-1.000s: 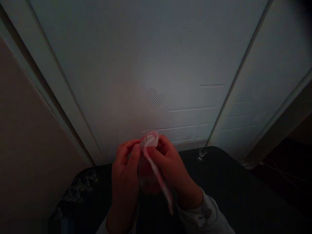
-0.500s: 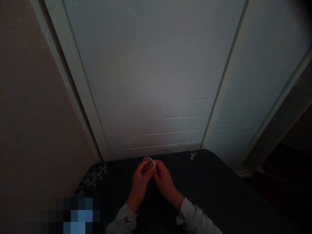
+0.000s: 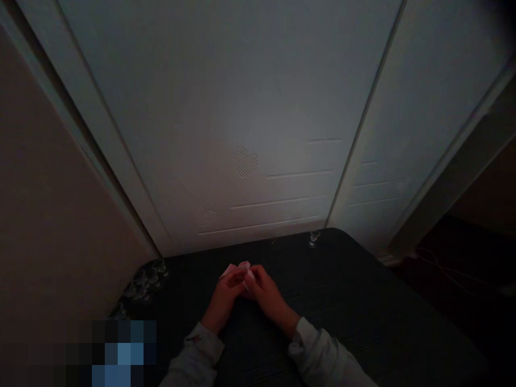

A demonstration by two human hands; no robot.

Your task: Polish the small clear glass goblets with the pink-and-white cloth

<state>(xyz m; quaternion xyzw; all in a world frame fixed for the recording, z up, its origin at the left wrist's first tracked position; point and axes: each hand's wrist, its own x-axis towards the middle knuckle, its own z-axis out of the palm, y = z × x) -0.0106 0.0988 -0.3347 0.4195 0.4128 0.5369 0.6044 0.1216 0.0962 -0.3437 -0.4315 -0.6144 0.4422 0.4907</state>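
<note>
Over the dark table [image 3: 346,301], both hands meet around a crumpled pale pink cloth [image 3: 244,265]. My left hand [image 3: 223,301] is closed on its left side, fingers curled inward, and a corner of the cloth sticks out above the knuckles. My right hand [image 3: 271,295] pinches the cloth from the right, thumb and fingers pressed together. Whether a small glass sits inside the folds is hidden by the fingers, and the dim light blurs detail.
Several small stemmed glasses [image 3: 152,277] cluster at the table's left edge. One small stemmed glass [image 3: 313,239] stands upright near the far right edge. A white panel [image 3: 278,118] with embossed hearts rises behind the table. A pale cable [image 3: 437,263] lies on the right.
The cloth is bunched differently, with a corner now over the left hand. A round clear rim seen earlier between the hands is covered. The view has shifted slightly.
</note>
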